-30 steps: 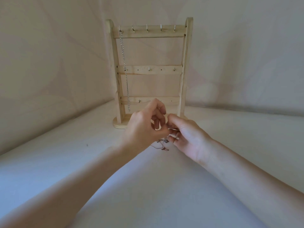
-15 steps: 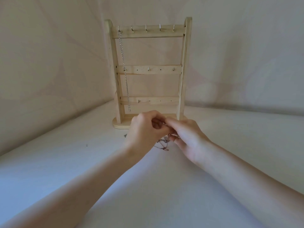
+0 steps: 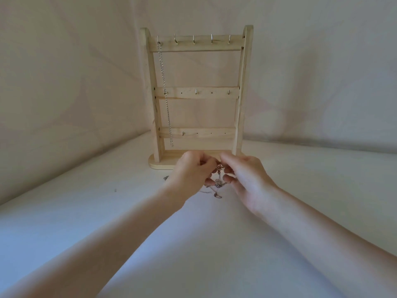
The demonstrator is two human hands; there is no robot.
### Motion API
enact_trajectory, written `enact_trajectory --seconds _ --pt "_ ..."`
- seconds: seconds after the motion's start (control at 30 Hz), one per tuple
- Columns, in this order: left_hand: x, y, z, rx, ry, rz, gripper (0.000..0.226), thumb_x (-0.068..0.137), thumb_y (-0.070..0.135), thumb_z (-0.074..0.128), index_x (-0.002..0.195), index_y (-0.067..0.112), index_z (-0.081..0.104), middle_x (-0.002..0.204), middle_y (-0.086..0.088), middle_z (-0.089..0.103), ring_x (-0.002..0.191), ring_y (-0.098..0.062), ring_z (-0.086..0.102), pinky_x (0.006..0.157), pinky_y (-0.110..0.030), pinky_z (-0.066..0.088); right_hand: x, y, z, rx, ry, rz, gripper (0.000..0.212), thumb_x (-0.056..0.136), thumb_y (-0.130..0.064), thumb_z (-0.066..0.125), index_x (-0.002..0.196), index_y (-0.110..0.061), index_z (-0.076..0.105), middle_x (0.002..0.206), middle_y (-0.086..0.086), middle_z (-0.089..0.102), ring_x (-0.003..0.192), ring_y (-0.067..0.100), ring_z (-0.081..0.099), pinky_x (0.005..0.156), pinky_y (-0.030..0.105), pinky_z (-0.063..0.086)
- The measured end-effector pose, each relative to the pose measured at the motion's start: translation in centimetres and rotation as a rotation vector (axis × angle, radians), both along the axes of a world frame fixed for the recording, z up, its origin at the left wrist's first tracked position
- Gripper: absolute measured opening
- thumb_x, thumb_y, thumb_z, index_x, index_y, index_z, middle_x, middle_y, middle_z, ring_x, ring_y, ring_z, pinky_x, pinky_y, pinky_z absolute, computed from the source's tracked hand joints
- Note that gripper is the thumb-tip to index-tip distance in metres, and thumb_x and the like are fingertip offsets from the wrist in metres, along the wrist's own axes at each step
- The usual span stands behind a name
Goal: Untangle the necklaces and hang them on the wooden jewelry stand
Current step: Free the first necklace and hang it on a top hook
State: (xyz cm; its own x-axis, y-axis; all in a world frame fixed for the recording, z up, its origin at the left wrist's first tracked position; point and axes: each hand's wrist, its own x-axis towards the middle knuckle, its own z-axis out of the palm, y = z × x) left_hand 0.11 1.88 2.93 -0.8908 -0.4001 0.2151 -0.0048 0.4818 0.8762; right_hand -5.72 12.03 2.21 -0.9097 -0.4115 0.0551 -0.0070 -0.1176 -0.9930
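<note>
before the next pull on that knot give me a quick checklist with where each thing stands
1. Both hands on the tangle: ok. The left hand and right hand pinch the tangled necklaces between them.
2. Tangle freed: not ok, chains are bunched.
3. Which strand leads out: cannot tell, too fine.
4. Free hook: ok, top bar hook on the wooden stand is bare.
5. Hung silver chain clear of the hands: ok.
6. Loose chain end on the table: ok, not snagged.
</note>
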Motion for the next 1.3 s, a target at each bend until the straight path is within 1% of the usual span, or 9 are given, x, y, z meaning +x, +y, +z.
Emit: enact_trajectory --seconds 0.1,0.17,0.33,0.47,0.63,0.7,0.87,1.13,1.3 --pt "0.3 -0.1 0.4 0.385 -0.045 -0.118 0.02 0.093 0.006 0.045 0.08 0.001 0.059 0.063 -0.005 0.046 0.05 -0.011 0.047 0.058 -0.02 0.053 0.0 -0.1 0.1 -0.09 -0.16 0.046 0.01 0.079 -0.004 0.058 0.086 -0.008 0.051 0.058 -0.003 0.05 0.043 0.005 0.049 0.053 0.021 0.042" --pt "0.6 -0.2 0.6 0.48 -0.048 -0.165 0.017 0.094 0.006 0.047 0.087 -0.002 0.061 0.063 -0.006 0.048 0.047 -0.009 0.048 0.051 -0.015 0.05 -0.1 0.0 0.2 -0.112 -0.207 0.059 0.009 0.08 -0.004 0.057 0.076 -0.008 0.05 0.06 -0.001 0.047 0.045 0.007 0.048 0.056 0.021 0.042" --pt "0.5 -0.5 0.1 -0.013 -0.115 -0.143 0.02 0.094 0.014 0.051 0.08 0.003 0.062 0.06 -0.001 0.059 0.049 -0.009 0.061 0.075 -0.032 0.054 -0.3 0.1 0.2 -0.056 -0.139 0.041 0.029 0.077 0.0 0.054 0.053 -0.012 0.043 0.049 -0.001 0.039 0.045 0.01 0.041 0.059 0.024 0.039" --pt "1.0 -0.2 0.5 -0.269 -0.121 -0.159 0.02 0.092 0.014 0.052 0.073 0.014 0.057 0.056 0.004 0.059 0.045 -0.003 0.061 0.058 -0.019 0.047 -0.1 0.1 0.1 0.046 0.019 0.052 0.037 0.075 0.001 0.053 0.044 -0.012 0.04 0.045 0.001 0.037 0.049 0.016 0.039 0.056 0.026 0.036" --pt "1.0 -0.7 0.7 -0.009 0.032 -0.095 0.019 0.084 0.005 0.058 0.067 0.012 0.057 0.06 0.003 0.055 0.046 -0.004 0.053 0.048 -0.019 0.05 -0.4 -0.2 -0.1 -0.033 -0.157 0.073 0.011 0.078 -0.003 0.057 0.082 -0.009 0.048 0.057 -0.002 0.047 0.051 0.009 0.047 0.056 0.023 0.04" --pt "0.9 -0.7 0.6 0.132 0.049 -0.06 0.02 0.083 0.005 0.056 0.065 0.012 0.056 0.062 0.0 0.054 0.046 -0.005 0.049 0.045 -0.016 0.046 -0.5 -0.4 -0.3 -0.059 -0.23 0.087 0.021 0.078 -0.005 0.059 0.095 -0.009 0.047 0.068 0.001 0.048 0.058 0.012 0.045 0.057 0.023 0.041" --pt "0.6 -0.3 0.0 0.498 0.009 -0.024 0.01 0.083 0.01 0.056 0.077 0.011 0.063 0.062 0.005 0.054 0.046 -0.006 0.042 0.041 -0.015 0.038 0.0 -0.5 0.2 -0.072 -0.263 0.173 0.019 0.078 0.001 0.053 0.062 -0.01 0.05 0.066 0.004 0.046 0.057 0.013 0.04 0.058 0.023 0.035" --pt "1.1 -0.3 0.1 -0.28 -0.049 -0.127 0.014 0.078 0.016 0.065 0.067 0.021 0.059 0.064 0.01 0.06 0.038 0.002 0.048 0.037 -0.009 0.032 -0.2 0.7 0.6 0.246 0.094 0.179 0.018 0.076 0.002 0.06 0.063 -0.007 0.052 0.055 0.003 0.051 0.051 0.011 0.048 0.051 0.021 0.038" --pt "1.2 -0.9 0.4 0.046 0.018 -0.103 0.02 0.082 0.009 0.059 0.063 0.015 0.06 0.053 0.009 0.056 0.045 -0.004 0.047 0.044 -0.016 0.041 -1.0 1.6 1.3 0.104 -0.07 0.335 0.025 0.079 0.013 0.056 0.065 -0.007 0.052 0.05 0.004 0.056 0.047 0.013 0.052 0.042 0.017 0.043"
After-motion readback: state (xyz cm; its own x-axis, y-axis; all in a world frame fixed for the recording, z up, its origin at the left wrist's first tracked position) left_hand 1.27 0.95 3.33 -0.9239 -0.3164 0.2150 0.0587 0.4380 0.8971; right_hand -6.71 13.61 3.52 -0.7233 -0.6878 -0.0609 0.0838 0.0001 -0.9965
